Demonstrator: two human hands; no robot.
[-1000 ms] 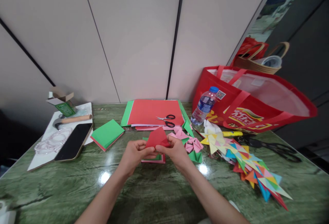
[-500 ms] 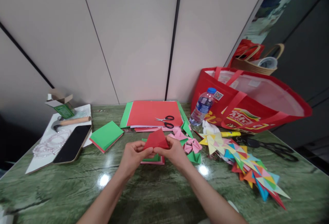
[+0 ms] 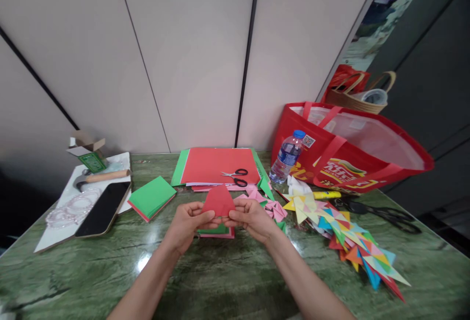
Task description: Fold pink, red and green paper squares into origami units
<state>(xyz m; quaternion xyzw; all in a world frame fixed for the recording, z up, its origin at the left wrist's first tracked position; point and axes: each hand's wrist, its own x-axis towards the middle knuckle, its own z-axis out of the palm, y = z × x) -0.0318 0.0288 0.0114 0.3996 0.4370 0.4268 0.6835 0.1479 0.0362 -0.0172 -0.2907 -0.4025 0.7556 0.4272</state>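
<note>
Both hands hold one folded red paper (image 3: 218,200) a little above the green marble table (image 3: 220,271). My left hand (image 3: 188,222) pinches its lower left edge and my right hand (image 3: 251,218) pinches its lower right edge. Under the hands lies a small stack of green and pink paper squares (image 3: 216,232). Folded pink and green paper pieces (image 3: 271,205) lie just right of my right hand.
Large red and green sheets (image 3: 216,165) with small scissors (image 3: 237,177) lie behind. A green square stack (image 3: 152,196), a phone (image 3: 105,202), a hammer (image 3: 101,177) and beads (image 3: 71,207) are left. A water bottle (image 3: 286,156), red bag (image 3: 352,151), colourful folded strip (image 3: 348,236) and black scissors (image 3: 385,212) are right.
The red paper has turned in my hands from a tilted, pointed shape to a flatter, rounded-top shape facing me. Both hands stay pinched on it and sit slightly lower in view.
</note>
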